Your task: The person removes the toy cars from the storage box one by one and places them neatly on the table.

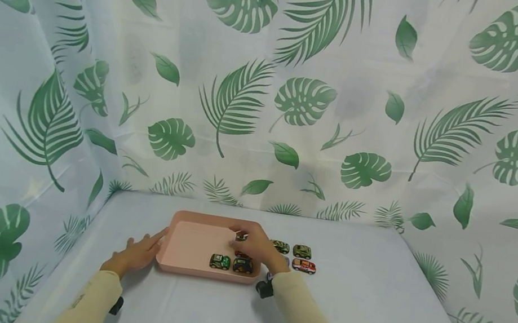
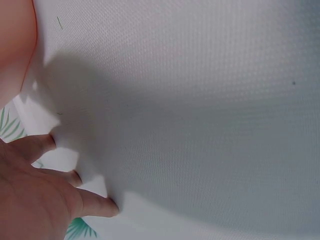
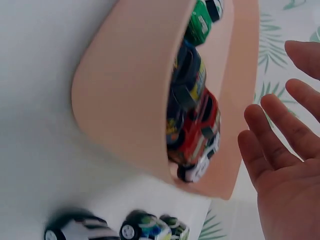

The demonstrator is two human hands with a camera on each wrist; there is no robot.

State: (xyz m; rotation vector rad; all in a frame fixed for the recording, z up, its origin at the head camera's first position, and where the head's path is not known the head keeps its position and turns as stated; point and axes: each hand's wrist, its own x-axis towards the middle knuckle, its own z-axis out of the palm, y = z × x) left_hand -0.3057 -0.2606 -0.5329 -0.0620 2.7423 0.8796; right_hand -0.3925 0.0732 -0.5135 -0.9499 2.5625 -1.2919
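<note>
A shallow pink tray (image 1: 186, 271) lies on the table. My left hand (image 1: 136, 255) is at its left side, index finger reaching to the rim; in the left wrist view its other fingertips rest on the tabletop. Over the tray's right part is my right hand (image 1: 253, 242), fingers spread and loosely bent, palm bare in the right wrist view. Inside the tray stand a green toy car (image 1: 220, 261), a dark blue toy car (image 1: 243, 265), a red toy car (image 3: 202, 127) and a white toy car (image 3: 196, 170). My right hand partly covers the last two in the head view.
Right of the tray stand several more toy cars, among them an olive car (image 1: 302, 251), a camouflage-patterned car (image 1: 280, 246) and an orange-and-white car (image 1: 304, 266). A leaf-print curtain (image 1: 250, 154) closes off the table's back and sides.
</note>
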